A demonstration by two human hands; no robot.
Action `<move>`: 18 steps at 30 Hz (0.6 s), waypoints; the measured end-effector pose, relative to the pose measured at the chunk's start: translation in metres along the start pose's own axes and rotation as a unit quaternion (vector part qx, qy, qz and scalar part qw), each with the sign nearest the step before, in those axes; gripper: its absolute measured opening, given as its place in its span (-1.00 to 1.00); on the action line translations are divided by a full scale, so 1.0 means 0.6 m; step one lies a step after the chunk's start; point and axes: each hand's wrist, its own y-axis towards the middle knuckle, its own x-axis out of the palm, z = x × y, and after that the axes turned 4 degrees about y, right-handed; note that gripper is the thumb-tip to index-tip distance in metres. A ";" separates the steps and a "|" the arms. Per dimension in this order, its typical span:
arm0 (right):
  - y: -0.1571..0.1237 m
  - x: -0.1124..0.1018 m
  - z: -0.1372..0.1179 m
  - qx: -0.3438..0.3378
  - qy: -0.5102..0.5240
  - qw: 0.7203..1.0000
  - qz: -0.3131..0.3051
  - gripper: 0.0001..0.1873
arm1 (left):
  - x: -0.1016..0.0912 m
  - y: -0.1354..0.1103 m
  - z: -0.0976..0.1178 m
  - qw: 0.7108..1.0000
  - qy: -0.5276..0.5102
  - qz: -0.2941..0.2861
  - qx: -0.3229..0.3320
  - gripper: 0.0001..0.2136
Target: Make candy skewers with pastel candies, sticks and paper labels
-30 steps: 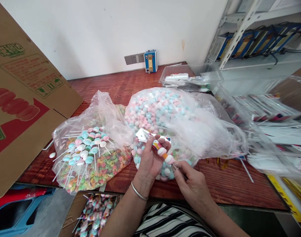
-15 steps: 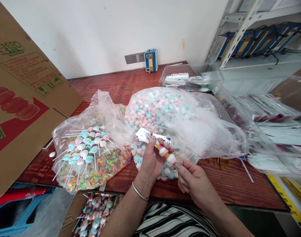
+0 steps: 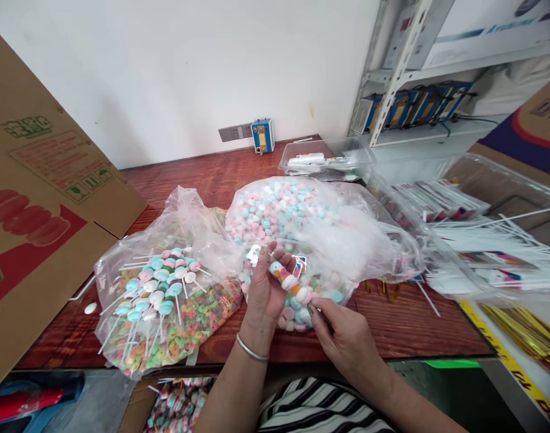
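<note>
- Candy stick (image 3: pixel 304 294), threaded with white, pink and orange pieces, slants between the two hands, above the near part of the tabletop (image 3: pixel 189 171).
- The tabletop is reddish-brown wood, set against a white wall (image 3: pixel 166 72) with a grey socket panel (image 3: pixel 235 133); a small blue device (image 3: pixel 262 136) stands beside that panel.
- At right, a white metal rack (image 3: pixel 394 90) holds a row of similar devices; a printed carton (image 3: pixel 40 174) rises at left.
- The left hand (image 3: pixel 265 296) is palm-up and half curled, the candy's upper end lying against its fingers; how firmly it grips cannot be told. A metal bangle (image 3: pixel 252 349) circles the wrist.
- The right hand (image 3: pixel 342 332) pinches the candy's lower end between thumb and fingertips.
- Left of the hands, a clear bag (image 3: pixel 189 204) holds colourful rings, with a heap of candies on white sticks (image 3: pixel 156 297) on top.
- Behind the hands, a larger bag (image 3: pixel 365 234) contains pink, blue and white sweets.
- Farther back, a clear tray (image 3: pixel 367 157) holds white packets, too small to read.
- At far right, a clear bin (image 3: pixel 416 228) carries printed sleeves and loose white sticks.
- Below the near edge, an open cardboard box (image 3: pixel 137 406) is filled with wrapped candies.
</note>
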 end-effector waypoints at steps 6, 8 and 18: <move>0.005 0.014 0.009 0.002 -0.037 0.999 0.036 -0.73 | 0.009 -0.001 -0.046 0.999 0.001 0.000 -0.036 -0.79; 0.011 0.010 0.014 0.049 0.023 0.998 0.028 -0.75 | 0.010 0.001 -0.055 0.999 0.000 -0.005 -0.053 -0.76; 0.036 0.023 0.005 0.419 0.655 0.627 -0.051 -0.63 | 0.020 0.025 -0.013 0.994 0.064 -0.052 -0.070 -0.84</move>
